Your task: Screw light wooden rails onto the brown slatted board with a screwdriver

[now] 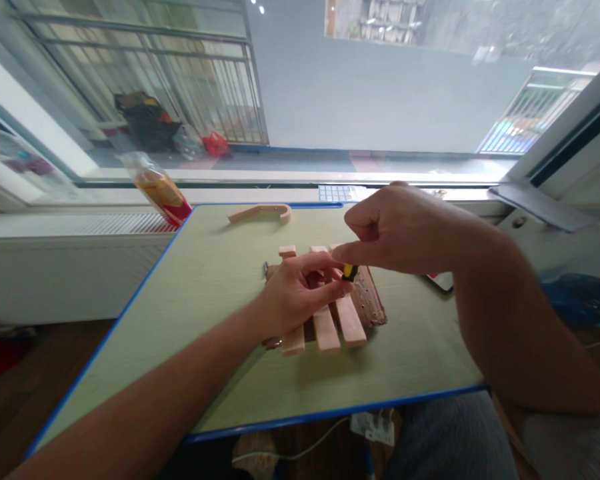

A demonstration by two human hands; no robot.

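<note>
Several pale wooden slats (pixel 326 330) lie side by side across a worn brown board (pixel 373 300) on the table. My left hand (pixel 300 287) is closed over the slats, thumb and index finger reaching around the right one. Above the right slat, my right hand (pixel 397 227) is curled in a fist around a screwdriver (pixel 350 272), whose yellow and black handle points down between the left fingertips. The screwdriver's tip and anything under it are hidden by the left fingers.
The green table (pixel 180 320) has a blue edge. A curved wooden piece (pixel 263 212) lies near its far side. A drink bottle (pixel 160 190) stands by the left corner. A dark-edged flat object (pixel 440 283) lies partly behind my right forearm. A window stretches along the back.
</note>
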